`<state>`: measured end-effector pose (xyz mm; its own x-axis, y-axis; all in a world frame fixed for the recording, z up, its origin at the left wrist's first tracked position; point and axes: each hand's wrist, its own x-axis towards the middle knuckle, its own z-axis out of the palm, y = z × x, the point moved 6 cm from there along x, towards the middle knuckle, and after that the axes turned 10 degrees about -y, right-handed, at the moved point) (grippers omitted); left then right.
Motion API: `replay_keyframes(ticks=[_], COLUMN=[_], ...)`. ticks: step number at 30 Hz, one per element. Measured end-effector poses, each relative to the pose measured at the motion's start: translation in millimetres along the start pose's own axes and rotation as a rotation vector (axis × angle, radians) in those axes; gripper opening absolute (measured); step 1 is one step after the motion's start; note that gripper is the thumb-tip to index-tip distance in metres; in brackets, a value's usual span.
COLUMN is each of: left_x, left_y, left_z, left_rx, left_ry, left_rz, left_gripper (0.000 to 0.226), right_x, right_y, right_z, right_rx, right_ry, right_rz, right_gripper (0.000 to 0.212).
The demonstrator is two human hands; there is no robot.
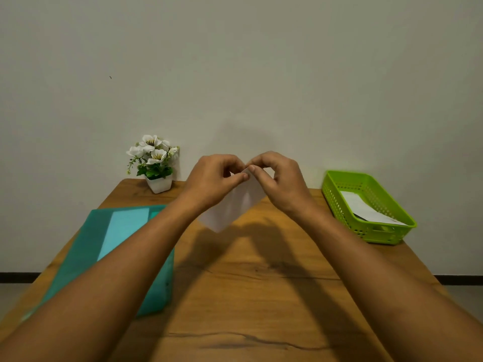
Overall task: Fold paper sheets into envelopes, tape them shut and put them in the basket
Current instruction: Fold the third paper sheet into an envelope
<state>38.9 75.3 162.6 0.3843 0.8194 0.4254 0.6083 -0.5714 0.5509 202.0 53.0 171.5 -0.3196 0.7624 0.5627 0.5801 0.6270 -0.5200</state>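
Observation:
A white folded paper sheet (230,207) hangs tilted above the middle of the wooden table, its lower corner pointing down. My left hand (214,178) and my right hand (279,178) both pinch its top corner with thumb and forefinger, fingertips almost touching. The green perforated basket (337,194) stands at the table's right edge with a white folded paper (366,207) lying inside it. No tape is visible.
A teal plastic folder (86,239) with a lighter sheet under its cover lies on the left half of the wooden table (248,283). A small white pot of artificial white flowers (155,163) stands at the back left against the wall.

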Motion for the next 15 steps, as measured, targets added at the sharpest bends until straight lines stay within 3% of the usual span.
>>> replay_keyframes(ticks=[2, 5, 7, 9, 15], left_x=[-0.9, -8.0, -12.9, -15.3, -14.6], left_y=[-4.3, -17.4, -22.9, -25.3, -24.5], left_z=[-1.0, -0.9, 2.5, 5.8, 5.0], left_rx=[-0.109, -0.377, -0.495, -0.560, -0.510], left_ry=[0.037, 0.072, 0.070, 0.075, 0.098], left_rz=[-0.028, -0.116, -0.153, -0.170, -0.145], left_gripper=[0.006, 0.004, 0.004, 0.006, 0.017], right_x=[-0.5, -4.0, -7.0, -9.4, -9.6], right_y=[5.9, 29.2, 39.1, 41.1, 34.2], right_z=[-4.1, -8.3, -3.2, 4.0, 9.3], right_rx=[0.088, 0.415, 0.532, 0.544, 0.464], right_ry=[0.063, 0.111, 0.068, 0.018, 0.004], right_rz=[0.048, 0.226, 0.291, 0.303, 0.302], right_gripper=[0.017, 0.032, 0.027, 0.018, 0.031])
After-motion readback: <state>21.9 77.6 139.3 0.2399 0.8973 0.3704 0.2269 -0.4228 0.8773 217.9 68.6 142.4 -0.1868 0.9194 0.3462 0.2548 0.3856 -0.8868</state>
